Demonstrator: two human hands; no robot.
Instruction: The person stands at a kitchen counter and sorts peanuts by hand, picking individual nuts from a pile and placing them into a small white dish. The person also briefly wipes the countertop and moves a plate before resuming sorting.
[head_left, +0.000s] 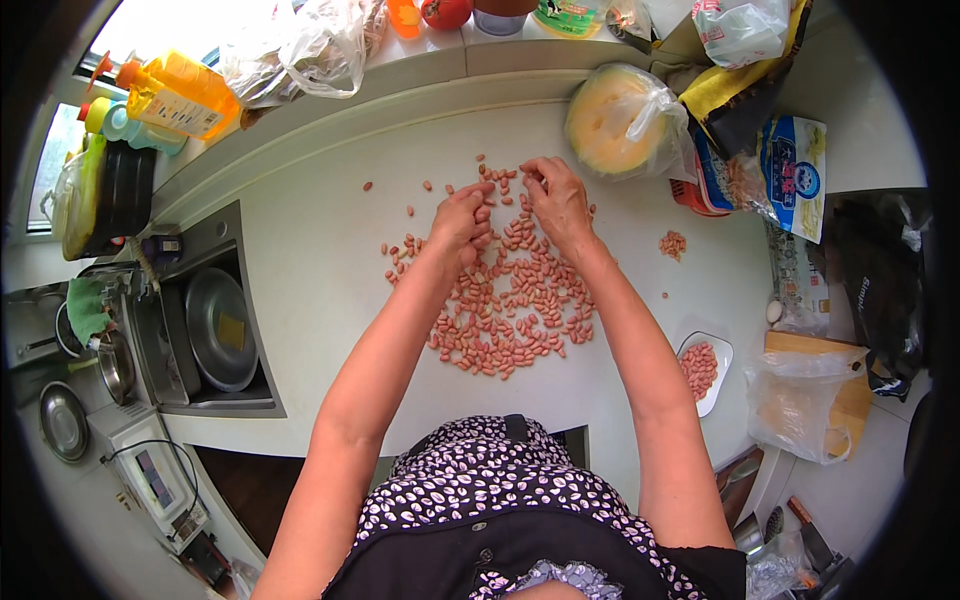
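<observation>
Many shelled peanuts with pink skins lie spread over the white countertop. At the left of the upper part of the spread, my left hand has its fingers curled, the index finger stretched toward the peanuts; whether it holds any is hidden. My right hand is bent down at the upper right of the spread, thumb and index finger close together near a few peanuts; what is between them is too small to tell. A small pile of peanuts sits farther right. Below it, a white dish holds more peanuts.
A cut melon in a plastic bag stands at the back. Food packets and an egg are at the right, with a wooden board under a plastic bag. At left is a sink with a metal basin.
</observation>
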